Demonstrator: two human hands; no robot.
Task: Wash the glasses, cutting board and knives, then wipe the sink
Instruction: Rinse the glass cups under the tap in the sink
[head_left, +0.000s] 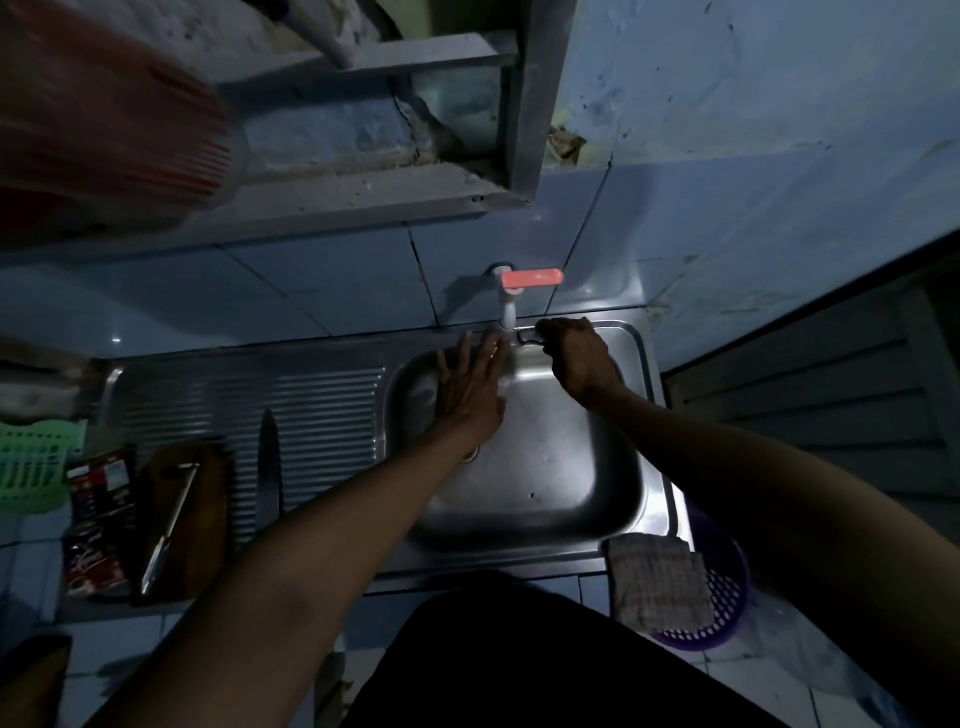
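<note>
Steel, dull and wet-looking, forms the sink (545, 467), its ribbed drainboard carrying a dark knife (269, 467) that lies lengthwise beside a brown cutting board (208, 519), on which a second, pale-bladed knife (171, 525) rests. Under the white tap (508, 306) with its pink lever, the left hand (470, 387) spreads flat with straight fingers, while the right hand (576, 358) curls round a small dark thing too dim to identify. A red-and-black packet (98, 525) left of the board bears print too blurred to read.
</note>
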